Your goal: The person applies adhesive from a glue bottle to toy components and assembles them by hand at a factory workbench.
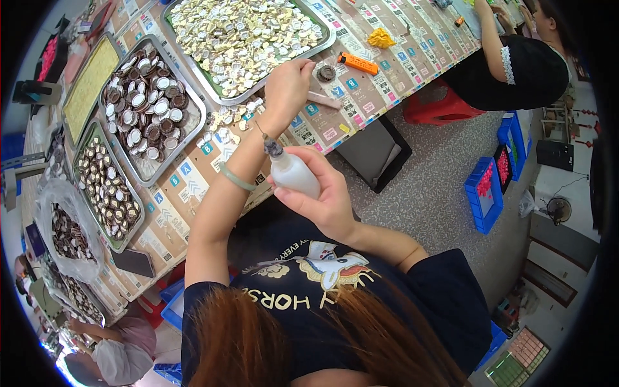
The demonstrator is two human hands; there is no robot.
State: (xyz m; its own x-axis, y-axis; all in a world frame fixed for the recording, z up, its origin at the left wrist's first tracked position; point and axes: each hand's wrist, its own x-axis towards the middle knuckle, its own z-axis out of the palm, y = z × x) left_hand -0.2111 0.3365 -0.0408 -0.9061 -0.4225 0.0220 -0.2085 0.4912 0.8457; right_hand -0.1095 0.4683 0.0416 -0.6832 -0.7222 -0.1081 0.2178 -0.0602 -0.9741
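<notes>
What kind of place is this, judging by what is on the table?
Probably a small assembly workshop. Metal trays hold many small round parts, blue bins stand on the floor, and the right hand holds a small squeeze bottle.

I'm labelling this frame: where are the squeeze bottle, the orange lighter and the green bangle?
Squeeze bottle (pixel 294 173), head view, white body.
Orange lighter (pixel 359 64), head view, mid-barrel.
Green bangle (pixel 236 178), head view, band on the wrist.

I see a smooth translucent plastic bottle (pixel 295 173), shiny metal trays (pixel 193 113), glossy orange plastic lighter (pixel 358 63), speckled matt floor (pixel 438 187).
</notes>
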